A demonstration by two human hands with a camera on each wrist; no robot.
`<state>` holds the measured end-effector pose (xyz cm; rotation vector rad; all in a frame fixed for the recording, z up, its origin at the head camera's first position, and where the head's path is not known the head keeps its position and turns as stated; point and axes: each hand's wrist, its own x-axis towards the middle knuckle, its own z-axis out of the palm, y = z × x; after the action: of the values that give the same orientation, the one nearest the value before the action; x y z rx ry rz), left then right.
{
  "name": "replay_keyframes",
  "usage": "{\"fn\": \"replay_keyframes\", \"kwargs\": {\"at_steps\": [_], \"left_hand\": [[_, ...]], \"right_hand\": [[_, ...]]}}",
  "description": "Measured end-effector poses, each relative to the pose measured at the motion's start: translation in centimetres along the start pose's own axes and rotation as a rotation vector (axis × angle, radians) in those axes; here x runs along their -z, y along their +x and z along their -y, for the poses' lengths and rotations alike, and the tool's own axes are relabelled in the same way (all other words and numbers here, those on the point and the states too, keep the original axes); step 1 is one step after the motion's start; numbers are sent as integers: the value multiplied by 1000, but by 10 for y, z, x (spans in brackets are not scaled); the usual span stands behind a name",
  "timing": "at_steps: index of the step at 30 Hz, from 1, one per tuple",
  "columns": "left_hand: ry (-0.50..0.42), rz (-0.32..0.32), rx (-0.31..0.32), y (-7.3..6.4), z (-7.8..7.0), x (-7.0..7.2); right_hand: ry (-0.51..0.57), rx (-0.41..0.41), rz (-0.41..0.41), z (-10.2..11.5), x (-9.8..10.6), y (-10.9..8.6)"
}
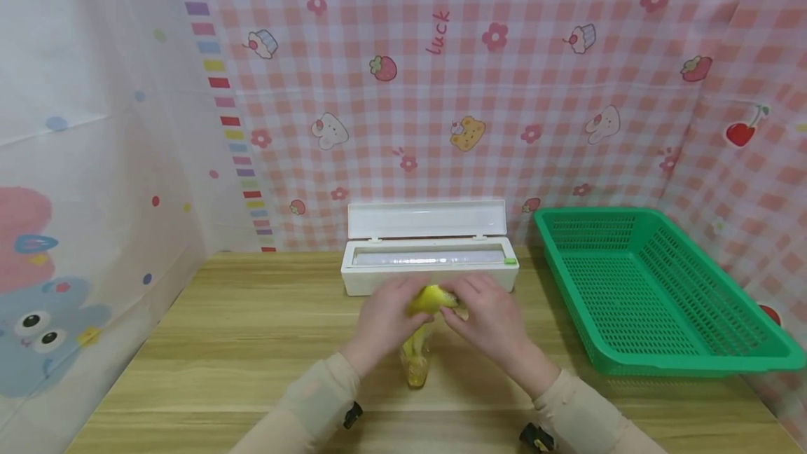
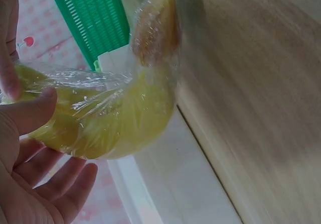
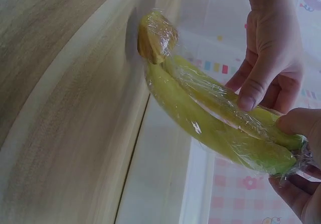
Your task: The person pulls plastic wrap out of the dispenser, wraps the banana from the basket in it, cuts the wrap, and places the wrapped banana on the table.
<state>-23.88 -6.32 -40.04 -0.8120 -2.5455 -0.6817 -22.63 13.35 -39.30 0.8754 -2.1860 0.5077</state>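
Note:
A bunch of bananas [image 3: 200,116] wrapped in clear cling film is held up between both hands, its brown stem end [image 2: 155,28] pointing down toward the table. My left hand [image 1: 392,314] holds the bunch from the side, thumb over the film and fingers behind. At the banana tips, my right hand [image 1: 492,317] pinches the gathered film and fruit between thumb and fingers. The film lies close over the fruit and bunches up loosely at the tips. Just behind the hands stands a white cling film dispenser [image 1: 378,281], its lid [image 1: 429,221] raised and a film roll [image 1: 435,258] inside.
A green plastic basket [image 1: 570,300] stands to the right on the wooden table [image 1: 252,342]. Pink checked cloth [image 1: 542,90] hangs behind the table, with white patterned cloth [image 1: 113,160] at the left. A green slider [image 1: 510,260] sits on the dispenser's right end.

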Motion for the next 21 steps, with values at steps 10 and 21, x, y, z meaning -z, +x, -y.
{"fn": "replay_keyframes", "kwargs": {"at_steps": [10, 21], "left_hand": [[-104, -42, 18, -2, -3, -4], [-385, -44, 135, -5, 2, -9]], "right_hand": [[40, 54, -29, 2, 1, 1], [214, 125, -67, 2, 8, 3]]}}
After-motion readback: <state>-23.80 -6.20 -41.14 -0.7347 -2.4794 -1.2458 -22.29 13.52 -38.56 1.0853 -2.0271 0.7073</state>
